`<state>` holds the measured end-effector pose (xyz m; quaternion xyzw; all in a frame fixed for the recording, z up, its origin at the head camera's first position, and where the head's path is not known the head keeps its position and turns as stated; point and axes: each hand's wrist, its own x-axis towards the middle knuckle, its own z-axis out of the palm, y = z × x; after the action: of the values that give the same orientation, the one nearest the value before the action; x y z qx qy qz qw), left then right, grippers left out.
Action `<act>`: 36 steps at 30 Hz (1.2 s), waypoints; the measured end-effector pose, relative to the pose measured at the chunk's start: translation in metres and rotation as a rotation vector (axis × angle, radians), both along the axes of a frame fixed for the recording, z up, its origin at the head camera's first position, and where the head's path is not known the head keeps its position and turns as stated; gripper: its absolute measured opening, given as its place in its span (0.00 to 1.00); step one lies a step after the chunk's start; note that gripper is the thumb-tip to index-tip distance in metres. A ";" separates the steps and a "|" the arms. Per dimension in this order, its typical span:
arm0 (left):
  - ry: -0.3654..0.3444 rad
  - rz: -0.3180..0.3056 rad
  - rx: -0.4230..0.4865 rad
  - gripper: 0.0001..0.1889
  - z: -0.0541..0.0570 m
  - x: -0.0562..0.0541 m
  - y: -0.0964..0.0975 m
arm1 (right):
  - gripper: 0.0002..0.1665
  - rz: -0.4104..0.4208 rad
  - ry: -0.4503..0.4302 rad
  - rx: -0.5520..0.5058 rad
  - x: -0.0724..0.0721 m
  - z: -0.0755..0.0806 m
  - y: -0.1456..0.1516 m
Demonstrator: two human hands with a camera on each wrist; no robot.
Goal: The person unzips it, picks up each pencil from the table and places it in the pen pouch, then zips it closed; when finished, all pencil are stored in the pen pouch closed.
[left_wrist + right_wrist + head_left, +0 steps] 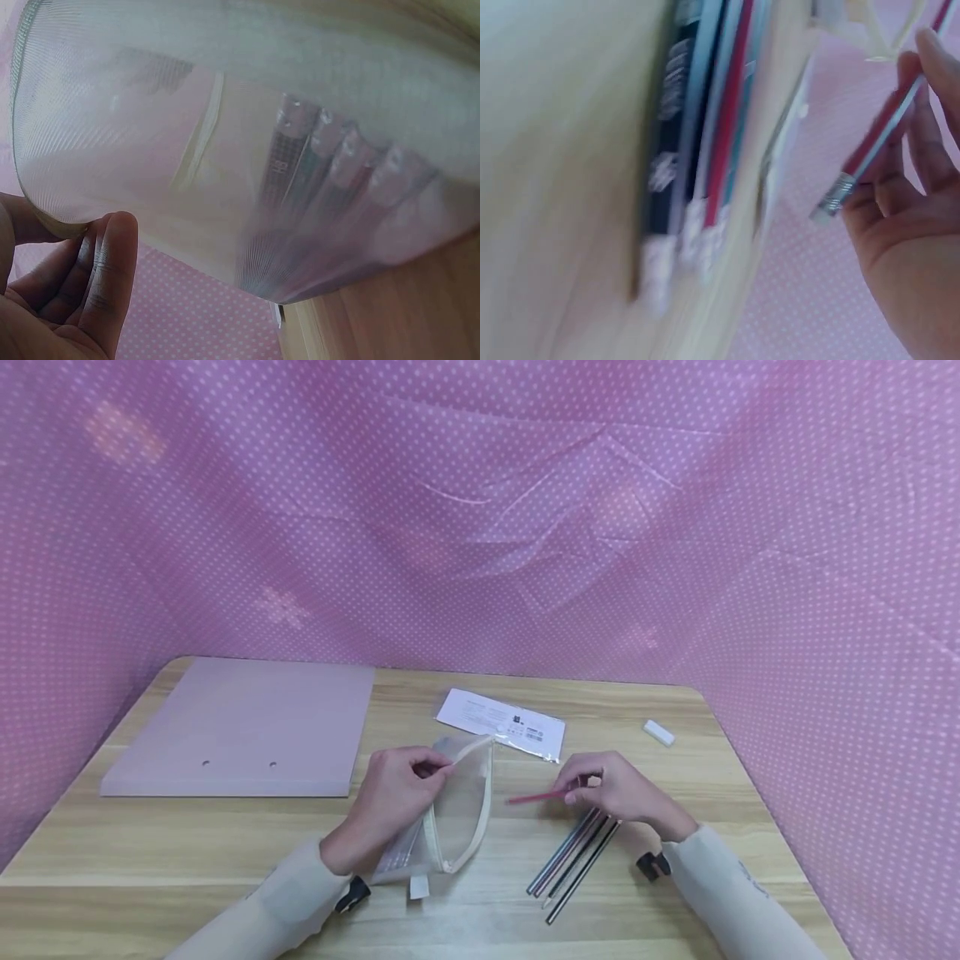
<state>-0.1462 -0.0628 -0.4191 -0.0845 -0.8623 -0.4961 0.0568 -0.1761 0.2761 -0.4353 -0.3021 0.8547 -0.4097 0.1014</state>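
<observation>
My left hand [401, 793] pinches the upper edge of a translucent mesh zip pouch [467, 802], whose mouth gapes toward the right. Ends of several pencils [281, 169] show through the mesh in the left wrist view. To the right of the pouch, my right hand [617, 787] holds a red pencil [532, 797] between thumb and fingers, one end aimed at the pouch mouth. Its metal ferrule and eraser [832, 199] stick out on the palm side in the right wrist view. Below that hand, several pencils [573, 868] lie side by side on the table.
A flat white packet [498, 722] with printing lies behind the pouch. A white eraser [659, 732] sits at the back right of the wooden table [637, 893]. At the left is a large pale pink folder [255, 727]. Pink dotted cloth [480, 527] hangs around the table.
</observation>
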 end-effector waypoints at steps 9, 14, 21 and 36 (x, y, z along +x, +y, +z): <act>0.007 0.016 0.001 0.03 0.001 0.000 -0.001 | 0.16 -0.072 -0.183 -0.087 0.003 0.004 -0.030; 0.020 0.003 0.005 0.03 0.001 0.000 -0.001 | 0.16 0.046 -0.247 -0.048 0.005 0.003 -0.041; 0.008 0.002 0.004 0.04 0.001 0.000 -0.002 | 0.21 0.037 -0.402 -0.048 0.009 0.001 -0.059; 0.000 -0.036 0.016 0.04 0.003 0.000 -0.002 | 0.32 -0.142 -0.764 -0.458 0.017 -0.001 -0.115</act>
<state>-0.1462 -0.0646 -0.4156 -0.0993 -0.8567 -0.5038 0.0484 -0.1596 0.1615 -0.4360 -0.0847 0.6619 -0.6764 0.3118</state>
